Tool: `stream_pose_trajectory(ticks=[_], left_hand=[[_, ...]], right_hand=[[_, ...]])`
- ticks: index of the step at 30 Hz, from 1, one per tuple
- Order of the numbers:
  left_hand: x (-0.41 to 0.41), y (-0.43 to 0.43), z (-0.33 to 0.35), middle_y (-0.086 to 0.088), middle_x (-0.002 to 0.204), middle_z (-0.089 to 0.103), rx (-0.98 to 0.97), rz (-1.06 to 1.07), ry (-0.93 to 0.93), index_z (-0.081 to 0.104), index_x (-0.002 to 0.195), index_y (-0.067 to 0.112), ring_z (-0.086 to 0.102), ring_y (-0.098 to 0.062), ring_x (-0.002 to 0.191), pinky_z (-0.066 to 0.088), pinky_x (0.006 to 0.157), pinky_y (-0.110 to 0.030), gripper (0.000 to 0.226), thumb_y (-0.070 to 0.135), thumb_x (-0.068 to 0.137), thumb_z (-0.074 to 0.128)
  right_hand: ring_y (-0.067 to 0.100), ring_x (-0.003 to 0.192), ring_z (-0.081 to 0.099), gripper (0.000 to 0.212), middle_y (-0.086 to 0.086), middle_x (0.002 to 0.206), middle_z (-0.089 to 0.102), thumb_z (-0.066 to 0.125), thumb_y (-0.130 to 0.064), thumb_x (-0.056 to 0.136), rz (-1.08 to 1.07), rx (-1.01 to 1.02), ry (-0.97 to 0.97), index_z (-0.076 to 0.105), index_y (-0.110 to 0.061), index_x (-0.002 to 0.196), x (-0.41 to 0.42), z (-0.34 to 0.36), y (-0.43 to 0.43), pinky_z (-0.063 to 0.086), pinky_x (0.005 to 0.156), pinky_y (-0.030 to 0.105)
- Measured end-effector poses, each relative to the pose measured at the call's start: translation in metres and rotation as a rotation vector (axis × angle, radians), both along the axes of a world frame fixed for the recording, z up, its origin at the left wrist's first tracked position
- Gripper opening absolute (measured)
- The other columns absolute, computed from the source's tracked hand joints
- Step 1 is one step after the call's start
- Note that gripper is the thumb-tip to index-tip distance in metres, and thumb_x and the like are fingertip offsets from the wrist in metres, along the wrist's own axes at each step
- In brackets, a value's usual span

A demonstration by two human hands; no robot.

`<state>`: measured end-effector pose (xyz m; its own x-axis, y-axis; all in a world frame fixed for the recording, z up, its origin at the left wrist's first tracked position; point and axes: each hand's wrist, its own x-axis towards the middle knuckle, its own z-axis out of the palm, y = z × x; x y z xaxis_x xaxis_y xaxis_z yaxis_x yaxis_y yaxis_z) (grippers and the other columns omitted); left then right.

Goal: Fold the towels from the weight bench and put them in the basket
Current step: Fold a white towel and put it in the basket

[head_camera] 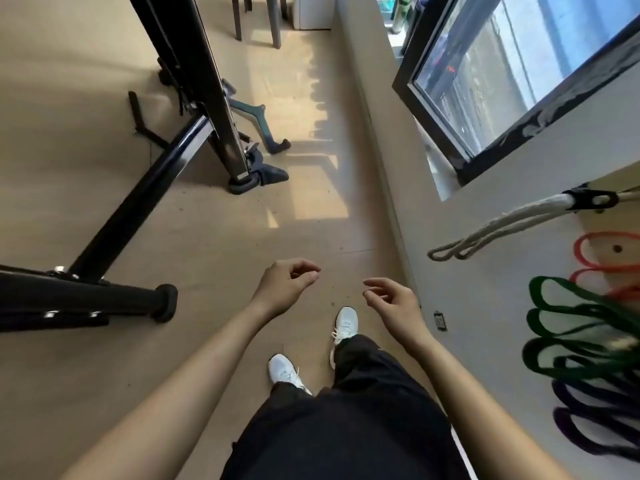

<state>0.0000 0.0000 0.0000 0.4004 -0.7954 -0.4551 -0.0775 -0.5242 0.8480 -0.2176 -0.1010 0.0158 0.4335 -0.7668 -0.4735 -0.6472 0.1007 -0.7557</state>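
Towels and basket are out of the head view. Left hand [287,284] and right hand [394,303] hover near each other above the wooden floor [207,237], fingers loosely curled and relaxed, holding nothing. A black metal frame [138,200] stands at left; green bands [588,311] and a white rope [502,226] hang on the wall at right

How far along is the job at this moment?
Done: nothing that shows; no towel or basket is in view. In hand: nothing; the left hand and right hand are empty, fingers loosely curled, over the floor near a black frame. Left: seemingly all the folding and putting away.
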Motion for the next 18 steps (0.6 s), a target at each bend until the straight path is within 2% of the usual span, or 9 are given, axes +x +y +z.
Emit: stream_pose_trajectory(ticks=[4,8,14,18], left_hand=[[0.019,-0.042,-0.007,0.006,0.098,0.079,0.056,-0.047,-0.01,0.079,0.099,0.025,0.072,-0.01,0.099,0.05,0.088,-0.022,0.011,0.02,0.093,0.071],[0.043,-0.092,-0.016,0.009,0.097,0.079,0.101,-0.055,-0.028,0.078,0.096,0.03,0.071,-0.012,0.1,0.051,0.088,-0.024,0.012,0.022,0.093,0.071],[0.079,-0.18,0.003,0.004,0.102,0.078,0.148,0.031,-0.061,0.078,0.103,0.024,0.07,-0.015,0.104,0.052,0.096,-0.03,0.012,0.02,0.095,0.069],[0.106,-0.232,0.015,0.006,0.102,0.078,0.153,0.108,-0.048,0.077,0.102,0.03,0.07,-0.015,0.105,0.054,0.098,-0.033,0.012,0.026,0.094,0.068]], right_hand=[[0.009,0.092,0.069,0.018,-0.007,0.094,0.074,0.068,-0.022,0.092,-0.042,0.053,0.0,0.072,-0.031,0.106,0.018,-0.007,-0.038,0.057,0.085,0.029],[0.011,0.089,0.069,0.018,-0.005,0.092,0.073,0.068,-0.022,0.092,-0.043,0.09,-0.036,0.074,-0.027,0.108,0.049,-0.02,-0.099,0.056,0.083,0.028],[0.004,0.088,0.066,0.021,-0.002,0.097,0.072,0.067,-0.023,0.093,0.156,0.094,-0.011,0.072,-0.023,0.113,0.099,-0.025,-0.218,0.049,0.075,0.016],[0.01,0.086,0.065,0.022,0.0,0.097,0.072,0.067,-0.023,0.092,0.211,0.077,-0.002,0.072,-0.021,0.113,0.137,-0.017,-0.296,0.05,0.076,0.021]])
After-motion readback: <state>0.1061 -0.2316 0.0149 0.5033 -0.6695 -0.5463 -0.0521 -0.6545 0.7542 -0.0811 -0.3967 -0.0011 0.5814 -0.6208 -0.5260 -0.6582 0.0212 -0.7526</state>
